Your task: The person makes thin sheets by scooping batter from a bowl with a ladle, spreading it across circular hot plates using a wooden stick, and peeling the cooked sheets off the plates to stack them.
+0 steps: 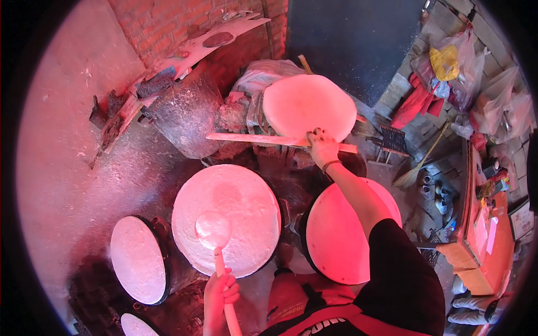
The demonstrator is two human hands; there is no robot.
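Observation:
My left hand (pixel 220 291) grips the wooden handle of a ladle (pixel 213 228). The ladle's round bowl lies at the surface of a pale, thick mass in a large round vat (pixel 227 193). Farther off, my right hand (pixel 323 148) is closed over a long flat wooden stick (pixel 258 138). Its fingertips reach the near edge of a large pale round disc (pixel 308 103), which stands behind the stick. Below my right forearm is a second round vat (pixel 342 235) with a smooth pale surface, partly hidden by the arm.
Two smaller pale-topped vats (pixel 136 259) (pixel 137 325) stand at the left. A brick wall (pixel 159 25) and a dark panel (pixel 353 45) rise behind. On the right are hanging bags (pixel 445 61), a broom (pixel 412 176) and an orange-topped table (pixel 499 235).

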